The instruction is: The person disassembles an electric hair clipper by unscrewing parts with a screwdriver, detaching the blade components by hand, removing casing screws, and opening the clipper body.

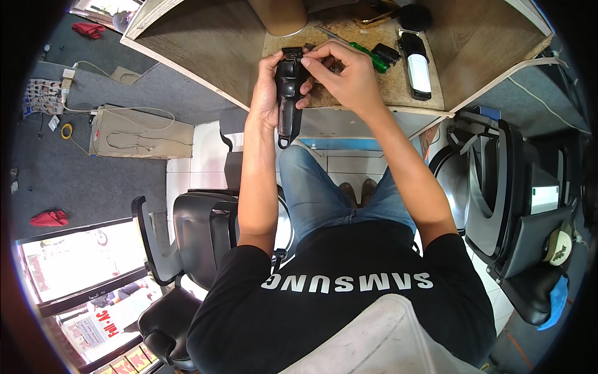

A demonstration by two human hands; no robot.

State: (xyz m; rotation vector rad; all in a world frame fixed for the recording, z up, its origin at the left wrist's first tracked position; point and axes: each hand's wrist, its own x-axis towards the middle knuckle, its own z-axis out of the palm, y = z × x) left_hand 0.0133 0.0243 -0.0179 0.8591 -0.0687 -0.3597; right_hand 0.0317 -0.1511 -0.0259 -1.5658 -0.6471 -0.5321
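Note:
A black hair clipper [288,93] is in my left hand [266,90], its blade end pointing away from me and its hanging loop toward my body. The fingers of that hand wrap around the casing from both sides. My right hand [346,73] reaches in from the right, thumb and fingertips closed together beside the clipper's head. Whatever is between those fingertips is too small or hidden to make out. Just beyond my right hand lie a green-handled screwdriver [375,60] and a small black piece [387,52].
The wooden cabinet shelf [324,98] has raised side walls. On it, a black-and-white clipper [418,71] lies at right, and a brown cylindrical container [278,17] stands at the back. Black salon chairs [202,230] flank me. A cardboard box [142,132] sits at left.

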